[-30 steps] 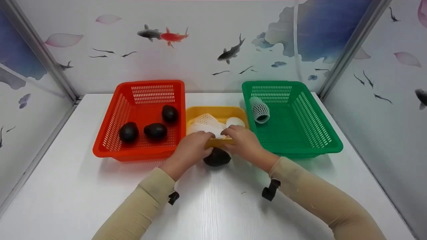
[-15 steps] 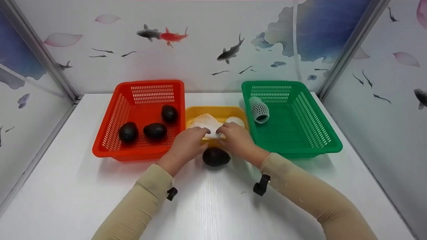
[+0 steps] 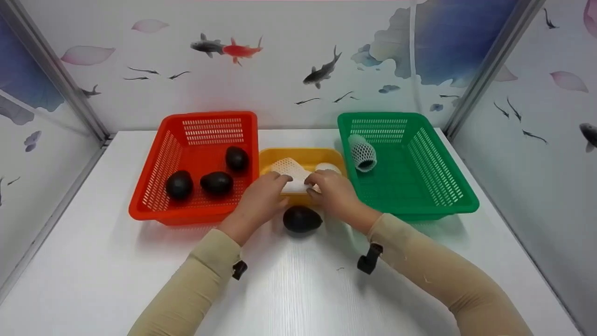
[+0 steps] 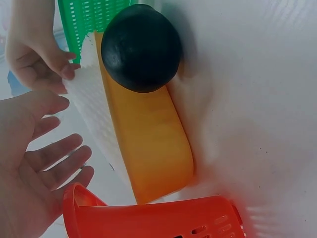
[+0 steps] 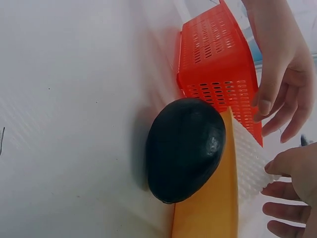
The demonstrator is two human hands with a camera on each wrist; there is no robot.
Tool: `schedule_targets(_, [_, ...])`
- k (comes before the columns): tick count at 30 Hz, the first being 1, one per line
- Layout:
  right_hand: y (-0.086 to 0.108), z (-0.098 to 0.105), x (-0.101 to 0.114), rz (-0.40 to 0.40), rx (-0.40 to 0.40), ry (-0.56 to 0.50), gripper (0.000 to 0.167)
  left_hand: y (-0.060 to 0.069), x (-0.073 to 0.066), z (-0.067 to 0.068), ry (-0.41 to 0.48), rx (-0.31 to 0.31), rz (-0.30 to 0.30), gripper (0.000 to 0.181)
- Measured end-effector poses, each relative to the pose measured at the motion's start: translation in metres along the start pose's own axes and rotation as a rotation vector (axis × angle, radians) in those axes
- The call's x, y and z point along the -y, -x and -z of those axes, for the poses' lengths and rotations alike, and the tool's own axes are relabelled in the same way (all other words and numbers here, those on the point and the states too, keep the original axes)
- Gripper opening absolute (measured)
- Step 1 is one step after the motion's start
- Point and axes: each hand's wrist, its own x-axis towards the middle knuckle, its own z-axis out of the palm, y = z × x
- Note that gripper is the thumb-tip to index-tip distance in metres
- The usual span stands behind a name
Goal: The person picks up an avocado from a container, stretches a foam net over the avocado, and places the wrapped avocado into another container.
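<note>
Over the front rim of a yellow tray [image 3: 298, 198] both hands face each other. White foam net sleeves [image 3: 291, 169] lie in the tray. My right hand [image 3: 333, 191] pinches the edge of one foam net sleeve [image 5: 247, 161] between thumb and forefinger. My left hand [image 3: 263, 196] is beside the same net, its fingers [image 4: 64, 148] spread apart and holding nothing. A dark avocado [image 3: 302, 219] lies on the table just in front of the tray, below the hands. The wrist views show this avocado [image 5: 185, 148] bare, apart from both hands.
On the left stands a red basket [image 3: 193, 215] with several bare avocados [image 3: 218, 183]. To the right, a green basket [image 3: 415, 217] contains one dark fruit in a white net sleeve [image 3: 363, 154]. Both baskets flank the tray closely on the white table [image 3: 298, 289]. Printed walls enclose the back and sides.
Both hands have shifted slightly back and left over the tray, away from the avocado, which is now fully uncovered in the head view. The baskets have not moved.
</note>
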Motion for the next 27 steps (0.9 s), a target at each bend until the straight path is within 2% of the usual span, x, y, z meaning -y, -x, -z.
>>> schedule_targets(7, [0.004, 0.013, 0.004, -0.042, 0.001, -0.034, 0.011, 0.0, 0.002, 0.0, -0.018, -0.032, 0.002, 0.056])
schedule_targets(16, [0.012, 0.028, 0.005, -0.099, -0.001, -0.028, 0.017, 0.003, 0.001, -0.001, 0.028, -0.043, 0.025, 0.063])
schedule_targets(23, [0.019, 0.036, 0.0, -0.099, -0.022, -0.063, 0.017, 0.007, 0.001, -0.001, 0.014, -0.093, -0.013, 0.064])
schedule_targets(27, [0.023, 0.042, -0.001, -0.134, -0.012, -0.098, 0.017, 0.011, 0.0, 0.001, 0.068, -0.122, -0.025, 0.059])
